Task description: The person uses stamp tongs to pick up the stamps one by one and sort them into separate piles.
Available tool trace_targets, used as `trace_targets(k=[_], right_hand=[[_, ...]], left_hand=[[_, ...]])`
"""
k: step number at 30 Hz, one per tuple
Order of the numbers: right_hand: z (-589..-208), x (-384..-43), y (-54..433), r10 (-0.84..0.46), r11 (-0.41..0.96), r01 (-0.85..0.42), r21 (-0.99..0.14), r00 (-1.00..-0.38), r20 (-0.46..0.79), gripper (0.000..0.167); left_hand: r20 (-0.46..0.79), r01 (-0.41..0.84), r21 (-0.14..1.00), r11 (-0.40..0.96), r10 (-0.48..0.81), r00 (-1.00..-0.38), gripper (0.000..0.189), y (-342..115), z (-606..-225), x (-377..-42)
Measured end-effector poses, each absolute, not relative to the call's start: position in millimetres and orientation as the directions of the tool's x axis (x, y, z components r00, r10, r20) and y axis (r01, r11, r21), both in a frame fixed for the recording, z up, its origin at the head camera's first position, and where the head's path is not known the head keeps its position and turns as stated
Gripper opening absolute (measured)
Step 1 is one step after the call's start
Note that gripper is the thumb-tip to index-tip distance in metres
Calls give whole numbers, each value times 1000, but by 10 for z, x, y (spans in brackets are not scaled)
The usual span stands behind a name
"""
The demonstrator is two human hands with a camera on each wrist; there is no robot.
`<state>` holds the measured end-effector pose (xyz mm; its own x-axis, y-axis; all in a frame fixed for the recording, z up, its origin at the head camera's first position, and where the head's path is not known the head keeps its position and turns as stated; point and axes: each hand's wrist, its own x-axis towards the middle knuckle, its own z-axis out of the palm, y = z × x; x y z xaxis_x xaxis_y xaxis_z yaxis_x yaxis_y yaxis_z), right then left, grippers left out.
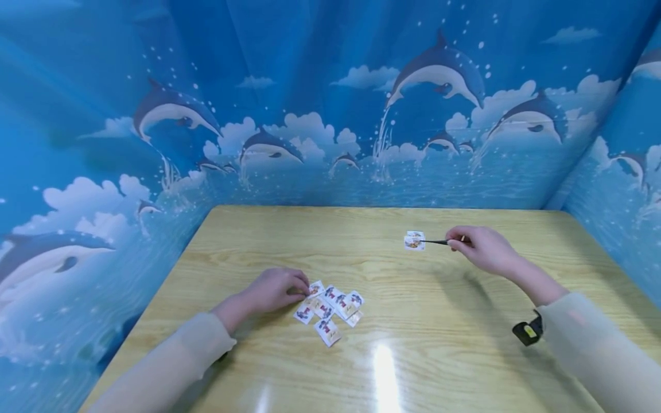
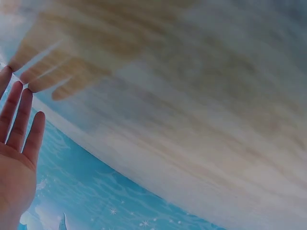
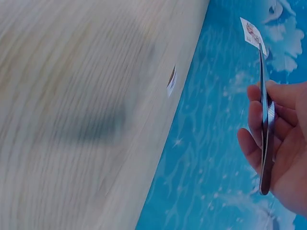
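Note:
My right hand (image 1: 488,248) holds dark metal tweezers (image 3: 266,139) between thumb and fingers. At the tweezers' tips hangs a small white picture card (image 3: 253,36), raised off the table. Another such card (image 3: 171,80) lies on the table beneath it; from the head view the two overlap. My left hand (image 1: 279,289) is on the table at the left edge of a loose group of picture cards (image 1: 327,331), fingertips by the nearest one. Its fingers (image 2: 21,120) look fairly straight in the left wrist view, where the cards do not show.
The wooden table (image 1: 248,241) has a glossy top with a bright reflection near the front. A blue dolphin-print curtain (image 1: 320,103) hangs behind it and at both sides. Several cards in the group overlap each other.

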<state>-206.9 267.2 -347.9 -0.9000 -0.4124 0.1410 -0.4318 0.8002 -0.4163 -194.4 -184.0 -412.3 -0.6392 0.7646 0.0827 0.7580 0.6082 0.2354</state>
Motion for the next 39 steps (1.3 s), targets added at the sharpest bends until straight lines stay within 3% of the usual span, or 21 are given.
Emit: trace_targets(k=[26, 39], right_hand=[[-3811, -2575, 3050, -313, 872, -277, -404, -949, -24, 23], [-3921, -2710, 3036, -302, 907, -279, -316, -953, -27, 18]], left_hand=[[70, 733, 270, 624, 747, -662, 11, -1837, -4145, -1926], [92, 745, 251, 617, 751, -653, 10, -1845, -4165, -1932]])
